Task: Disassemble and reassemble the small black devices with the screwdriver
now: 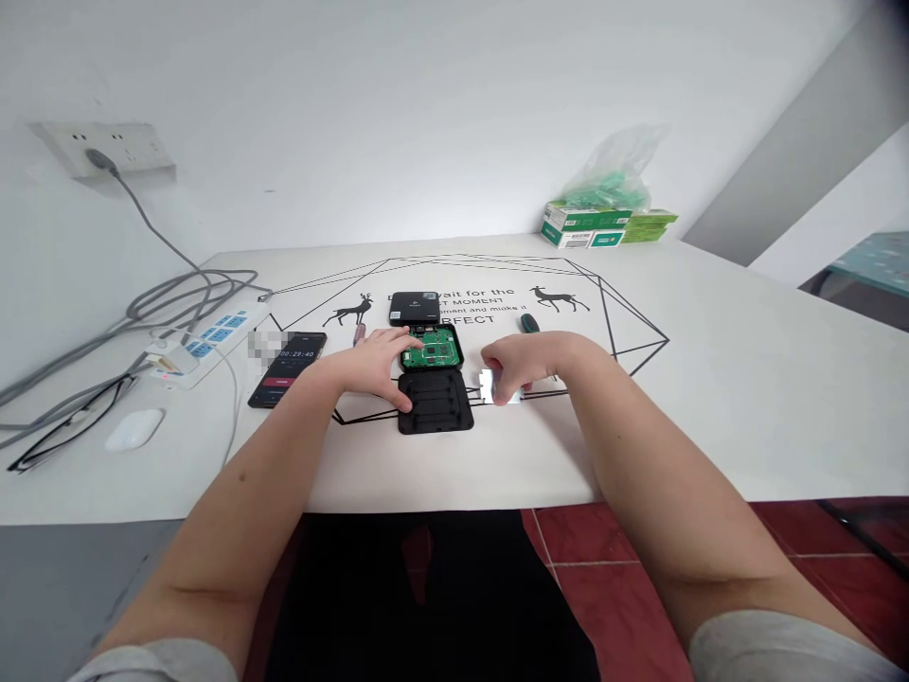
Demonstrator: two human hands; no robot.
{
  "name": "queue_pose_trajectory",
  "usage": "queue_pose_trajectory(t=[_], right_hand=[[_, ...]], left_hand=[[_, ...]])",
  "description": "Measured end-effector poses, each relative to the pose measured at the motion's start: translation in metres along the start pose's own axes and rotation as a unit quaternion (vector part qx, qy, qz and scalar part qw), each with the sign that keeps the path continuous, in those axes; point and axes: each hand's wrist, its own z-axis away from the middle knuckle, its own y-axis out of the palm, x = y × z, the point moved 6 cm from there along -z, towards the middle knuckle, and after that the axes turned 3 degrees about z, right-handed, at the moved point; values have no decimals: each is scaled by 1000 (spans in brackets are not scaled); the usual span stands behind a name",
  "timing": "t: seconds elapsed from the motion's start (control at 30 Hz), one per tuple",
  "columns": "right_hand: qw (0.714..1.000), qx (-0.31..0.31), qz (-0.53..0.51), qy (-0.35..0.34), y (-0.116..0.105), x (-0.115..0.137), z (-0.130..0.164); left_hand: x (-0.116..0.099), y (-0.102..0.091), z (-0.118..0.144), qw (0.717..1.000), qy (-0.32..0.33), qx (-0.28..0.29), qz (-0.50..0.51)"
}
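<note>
1. We rest our left hand (380, 365) flat with fingers spread, fingertips touching the green circuit board (431, 348) and the thumb at the edge of the black plastic cover (436, 402) that lies just in front of it.
2. The circuit board is square, glossy green and dotted with small parts; it sits inside a shallow black case with rounded corners, at the middle of the surface (710, 379).
3. The cover is matte black, roughly square, with raised ribs across its inner face; it touches the near edge of the case.
4. Our right hand (522, 365) curls over a small shiny metal piece (490, 386), fingers bent down around it; we cannot tell whether it is pinched or only touched.
5. We count two black boxes: the opened one, and a second, closed black box (414, 308) just behind it.
6. Two screwdrivers lie apart: a purple-handled one (359, 332) left of the board, a dark green-handled one (529, 324) behind our right hand.
7. One phone (288, 367) with a lit timer lies near our left wrist.
8. One white power strip (205, 343) with grey cables, one white mouse (134, 428) and one pair of black-framed glasses (63, 426) sit to the far left.
9. Green cardboard boxes (603, 225) under a crinkled clear bag stand at the back edge.
</note>
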Motion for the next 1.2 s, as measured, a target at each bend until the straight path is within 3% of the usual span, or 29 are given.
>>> queue_pose_trajectory(t=[0.23,0.37,0.53,0.77,0.93,1.07,1.2], right_hand=[[998,-35,24,-47,-1,4,-1],[993,-96,20,-61,-13,7,10],[963,-167,-68,-198,-12,48,17],[949,-178,31,-259,15,88,2],[949,-174,14,-263,17,86,0],[949,-174,19,-262,18,86,-2],[952,-161,17,-262,19,88,-2]], left_hand=[[-4,-2,3,1000,-18,14,-5],[-2,-3,6,999,-26,26,10],[1,1,5,999,-30,30,-7],[5,-7,7,1000,-31,1,-1],[23,-18,9,997,-42,-61,34],[37,-29,3,984,-62,-159,-43],[42,-24,-6,978,-87,-152,-110]])
